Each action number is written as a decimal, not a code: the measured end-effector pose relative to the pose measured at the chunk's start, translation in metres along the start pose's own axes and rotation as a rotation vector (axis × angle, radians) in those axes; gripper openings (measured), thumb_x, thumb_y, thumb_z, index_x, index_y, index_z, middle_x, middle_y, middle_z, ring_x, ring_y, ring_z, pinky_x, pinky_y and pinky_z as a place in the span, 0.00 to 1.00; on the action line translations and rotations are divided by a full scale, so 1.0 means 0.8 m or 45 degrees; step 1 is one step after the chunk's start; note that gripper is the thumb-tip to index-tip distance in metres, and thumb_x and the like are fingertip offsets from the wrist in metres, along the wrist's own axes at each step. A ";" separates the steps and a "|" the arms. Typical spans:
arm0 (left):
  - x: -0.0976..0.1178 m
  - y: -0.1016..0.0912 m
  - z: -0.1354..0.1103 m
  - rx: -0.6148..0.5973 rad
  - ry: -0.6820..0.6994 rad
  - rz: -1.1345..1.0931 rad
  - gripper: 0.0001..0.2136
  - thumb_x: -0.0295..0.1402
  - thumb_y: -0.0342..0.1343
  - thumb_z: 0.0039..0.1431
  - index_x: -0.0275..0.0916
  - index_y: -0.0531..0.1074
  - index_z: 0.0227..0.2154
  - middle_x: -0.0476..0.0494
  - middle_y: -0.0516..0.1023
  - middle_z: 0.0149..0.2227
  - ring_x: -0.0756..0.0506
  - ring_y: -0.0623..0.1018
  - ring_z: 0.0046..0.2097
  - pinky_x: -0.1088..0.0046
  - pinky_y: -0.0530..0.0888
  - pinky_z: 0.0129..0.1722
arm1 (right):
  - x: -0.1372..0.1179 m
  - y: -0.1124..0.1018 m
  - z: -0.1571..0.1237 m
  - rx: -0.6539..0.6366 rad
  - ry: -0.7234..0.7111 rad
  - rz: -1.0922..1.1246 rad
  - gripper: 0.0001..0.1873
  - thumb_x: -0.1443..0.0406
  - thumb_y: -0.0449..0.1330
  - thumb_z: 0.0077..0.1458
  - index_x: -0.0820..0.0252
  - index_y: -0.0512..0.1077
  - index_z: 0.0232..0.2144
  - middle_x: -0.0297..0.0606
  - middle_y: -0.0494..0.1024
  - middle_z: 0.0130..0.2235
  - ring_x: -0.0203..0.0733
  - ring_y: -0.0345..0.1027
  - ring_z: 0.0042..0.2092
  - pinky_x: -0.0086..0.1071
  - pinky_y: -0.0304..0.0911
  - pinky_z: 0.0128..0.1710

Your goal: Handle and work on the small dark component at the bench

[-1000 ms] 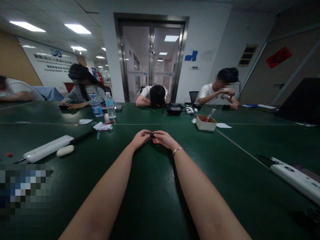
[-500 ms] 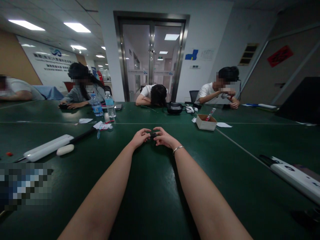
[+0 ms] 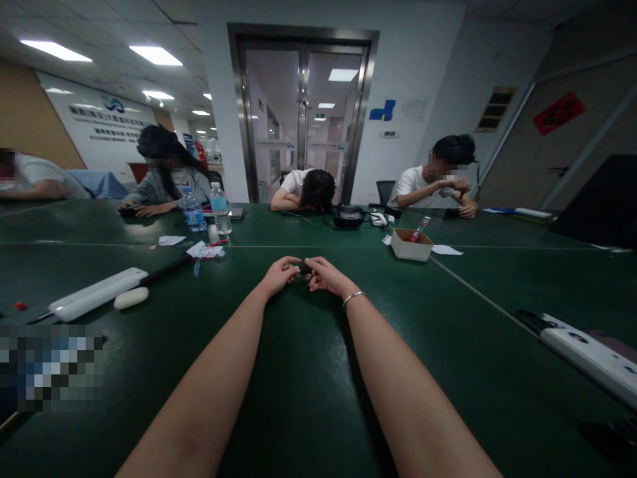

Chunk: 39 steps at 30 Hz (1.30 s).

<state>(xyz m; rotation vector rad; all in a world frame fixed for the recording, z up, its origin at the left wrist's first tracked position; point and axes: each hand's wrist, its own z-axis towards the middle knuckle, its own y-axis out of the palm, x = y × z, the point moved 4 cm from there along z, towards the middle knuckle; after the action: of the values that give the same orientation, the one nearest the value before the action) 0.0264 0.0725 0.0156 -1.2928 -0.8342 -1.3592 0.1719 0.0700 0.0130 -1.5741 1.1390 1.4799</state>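
Observation:
Both my arms reach forward over the dark green table (image 3: pixel 308 372), and my hands meet at its middle. Between them is a small black object (image 3: pixel 303 270), mostly covered by fingers, so its kind is unclear. My left hand (image 3: pixel 279 275) pinches its left end, where a pale bit shows by the fingertips. From the other side, my right hand (image 3: pixel 327 275) closes on it with thumb and fingers; a silver bangle (image 3: pixel 353 300) circles that wrist.
Two water bottles (image 3: pixel 220 209) stand at the far left near paper scraps (image 3: pixel 205 250). A small open box (image 3: pixel 412 245) sits ahead right. White power strips (image 3: pixel 99 293) lie at both sides. Beyond the black headset (image 3: pixel 348 216), a person (image 3: pixel 303 189) rests head down; others sit along the far side.
My right thumb and fingers have closed in over the black object, so less of it shows. My left hand keeps nearly the same place.

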 end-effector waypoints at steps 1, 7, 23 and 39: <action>0.000 0.000 0.000 0.004 -0.002 0.001 0.15 0.31 0.55 0.48 0.33 0.68 0.41 0.50 0.69 0.22 0.53 0.67 0.23 0.78 0.63 0.23 | 0.000 0.000 0.000 0.014 0.006 -0.025 0.16 0.60 0.57 0.54 0.58 0.58 0.42 0.30 0.66 0.26 0.30 0.64 0.19 0.25 0.67 0.17; 0.000 -0.001 0.000 0.014 -0.020 0.013 0.14 0.31 0.54 0.49 0.34 0.68 0.41 0.50 0.69 0.23 0.54 0.67 0.23 0.78 0.63 0.23 | -0.004 0.000 -0.002 -0.071 -0.108 0.097 0.26 0.70 0.61 0.47 0.51 0.55 0.46 0.28 0.68 0.32 0.29 0.67 0.22 0.30 0.72 0.25; -0.001 -0.001 0.000 -0.004 -0.022 0.027 0.14 0.31 0.54 0.49 0.33 0.69 0.40 0.49 0.70 0.23 0.54 0.67 0.23 0.78 0.63 0.23 | 0.001 0.002 0.002 0.030 0.017 -0.043 0.11 0.60 0.54 0.57 0.59 0.59 0.38 0.32 0.69 0.24 0.32 0.65 0.18 0.25 0.66 0.16; -0.002 -0.001 0.001 0.007 -0.037 0.080 0.12 0.34 0.51 0.53 0.32 0.70 0.38 0.50 0.69 0.20 0.54 0.66 0.21 0.79 0.62 0.22 | 0.003 -0.001 0.002 -0.017 -0.008 0.076 0.03 0.69 0.54 0.57 0.63 0.65 0.36 0.33 0.70 0.23 0.30 0.64 0.20 0.26 0.69 0.21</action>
<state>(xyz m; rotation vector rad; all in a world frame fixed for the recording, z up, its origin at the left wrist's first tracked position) 0.0259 0.0734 0.0146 -1.3263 -0.8100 -1.2902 0.1718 0.0715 0.0107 -1.5555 1.1837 1.5329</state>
